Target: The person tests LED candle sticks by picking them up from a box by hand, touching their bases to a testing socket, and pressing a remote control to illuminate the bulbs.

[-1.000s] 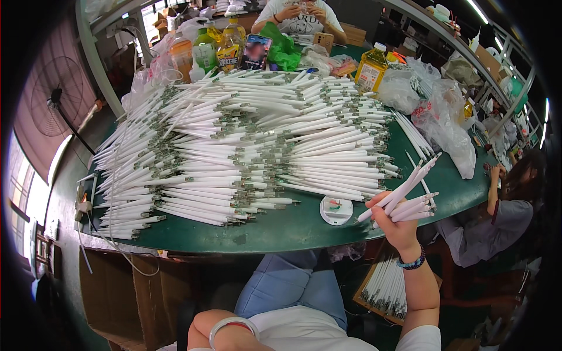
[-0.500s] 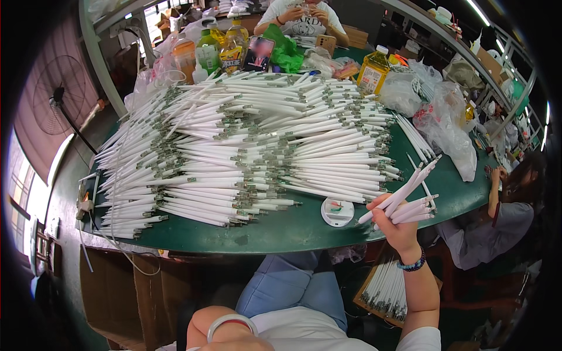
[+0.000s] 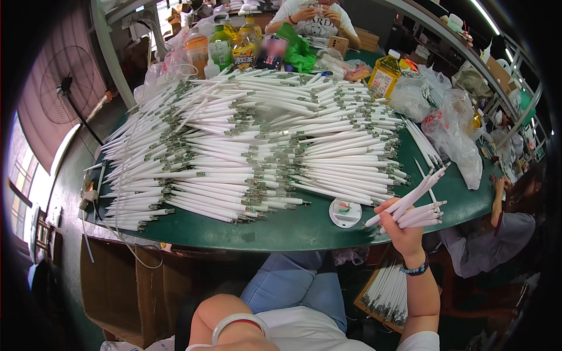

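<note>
Over the table's front right edge, my right hand [image 3: 405, 233] is closed round a bundle of slim white pens [image 3: 418, 196], some slanting up and others lying level, with bare metallic and green ends. My left arm is folded across my lap; part of my left hand [image 3: 246, 343] shows past a white bangle at the lower edge, its fingers out of sight. A wide heap of the same white pens [image 3: 333, 149] covers the table in overlapping rows. Left of my right hand lies a round white device [image 3: 345, 214] with a small coloured mark.
The green table [image 3: 281, 234] curves along its front. Bottles [image 3: 220, 47], a yellow bottle [image 3: 385, 75], plastic bags [image 3: 451, 128] and a phone [image 3: 338, 44] stand behind the heap. A box of pens [image 3: 386, 289] sits below the table. Two people sit opposite and at right.
The whole view has shifted slightly, so the table sits a little further right. My right hand keeps its hold on the pens; my left arm has moved little.
</note>
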The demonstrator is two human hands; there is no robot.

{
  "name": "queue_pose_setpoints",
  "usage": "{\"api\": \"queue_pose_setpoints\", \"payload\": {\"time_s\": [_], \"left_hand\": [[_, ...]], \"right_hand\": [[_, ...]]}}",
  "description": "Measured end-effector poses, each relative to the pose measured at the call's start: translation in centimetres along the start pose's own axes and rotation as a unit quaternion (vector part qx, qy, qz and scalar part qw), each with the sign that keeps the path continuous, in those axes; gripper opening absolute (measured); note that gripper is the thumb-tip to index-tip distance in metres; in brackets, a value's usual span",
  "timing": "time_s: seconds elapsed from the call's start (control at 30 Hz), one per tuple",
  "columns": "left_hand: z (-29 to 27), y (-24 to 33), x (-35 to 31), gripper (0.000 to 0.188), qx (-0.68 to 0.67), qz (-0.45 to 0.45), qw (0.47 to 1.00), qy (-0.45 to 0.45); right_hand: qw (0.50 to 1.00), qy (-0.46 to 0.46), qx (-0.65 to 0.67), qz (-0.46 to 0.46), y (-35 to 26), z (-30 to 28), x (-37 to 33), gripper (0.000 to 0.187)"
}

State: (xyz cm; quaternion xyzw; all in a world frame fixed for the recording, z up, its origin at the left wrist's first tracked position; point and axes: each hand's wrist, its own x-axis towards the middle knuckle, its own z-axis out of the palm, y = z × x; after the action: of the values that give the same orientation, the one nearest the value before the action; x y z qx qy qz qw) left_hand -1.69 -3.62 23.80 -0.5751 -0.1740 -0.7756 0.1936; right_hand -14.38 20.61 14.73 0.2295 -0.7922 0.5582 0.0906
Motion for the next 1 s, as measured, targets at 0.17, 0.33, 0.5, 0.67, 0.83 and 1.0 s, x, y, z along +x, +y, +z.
{"api": "queue_pose_setpoints", "payload": {"time_s": [0.17, 0.33, 0.5, 0.67, 0.83, 1.0], "left_hand": [[0.7, 0.3, 0.0, 0.021, 0.022, 0.016, 1.000, 0.011], [0.6, -0.1, 0.0, 0.023, 0.062, 0.086, 0.994, 0.013], [1.0, 0.2, 0.0, 0.024, 0.095, 0.077, 0.992, 0.027], [0.9, 0.2, 0.0, 0.029, 0.080, 0.069, 0.994, 0.015], [0.6, 0.0, -0.1, 0.039, 0.069, 0.065, 0.995, -0.005], [1.0, 0.4, -0.6, 0.043, 0.107, 0.045, 0.993, 0.017]], "right_hand": [[1.000, -0.008, 0.006, 0.006, -0.2, 0.4, 0.0, 0.013], [1.000, -0.010, -0.003, 0.009, 0.1, 0.1, -0.2, 0.012], [1.000, -0.011, 0.015, 0.020, 0.1, 0.0, -0.2, 0.013], [1.000, -0.009, 0.015, 0.026, -0.2, 0.1, -0.2, 0.014], [1.000, -0.009, 0.012, 0.011, -0.1, -0.1, -0.1, 0.012], [1.000, -0.007, 0.010, 0.012, -0.1, -0.1, -0.1, 0.011]]}}
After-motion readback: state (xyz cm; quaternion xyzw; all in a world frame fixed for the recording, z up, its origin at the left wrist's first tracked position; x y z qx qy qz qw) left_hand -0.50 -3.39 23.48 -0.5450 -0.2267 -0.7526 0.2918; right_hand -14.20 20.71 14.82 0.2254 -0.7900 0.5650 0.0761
